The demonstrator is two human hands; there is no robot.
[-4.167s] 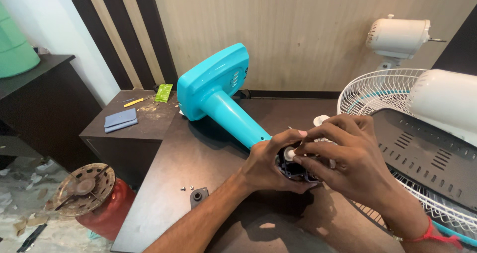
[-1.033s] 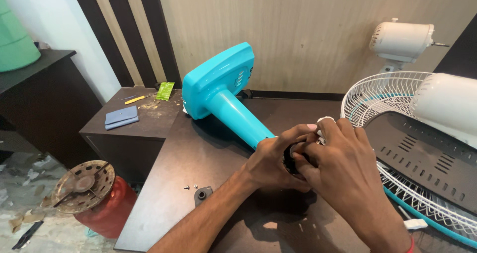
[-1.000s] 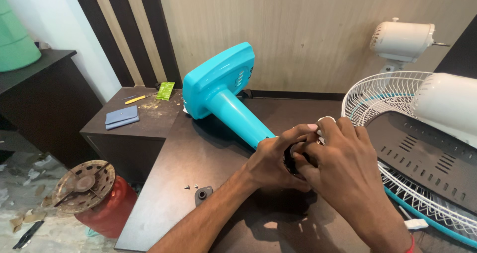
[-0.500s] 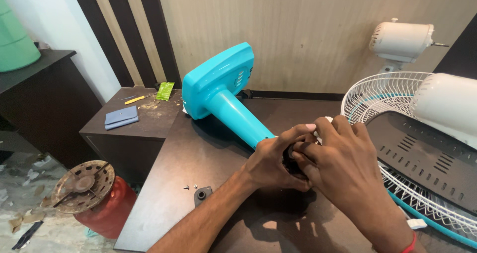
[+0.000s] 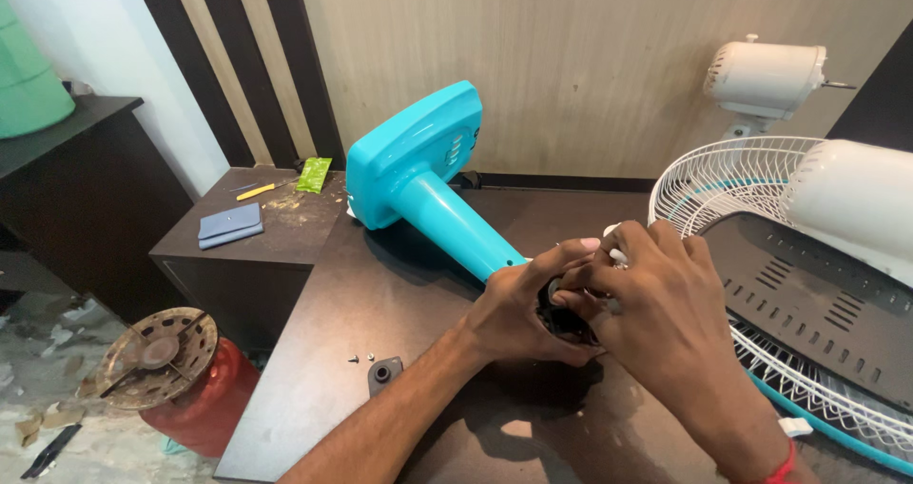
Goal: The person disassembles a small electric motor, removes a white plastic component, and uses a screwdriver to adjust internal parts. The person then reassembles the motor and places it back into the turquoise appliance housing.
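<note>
Glossy turquoise plastic fan stand [image 5: 433,194]; white wire fan guard [image 5: 723,184]; matt dark wood-look table [image 5: 380,294]; rusty metal disc [image 5: 157,356].

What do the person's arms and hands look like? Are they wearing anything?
Both forearms are bare, with no sleeves showing. The left hand and the right hand wear no gloves, and no rings show. A thin red band circles the right wrist. Nothing shows on the left wrist.

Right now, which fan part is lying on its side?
The turquoise fan stand: base tipped up, pole running to the hands. The white motor behind stands upright.
</note>
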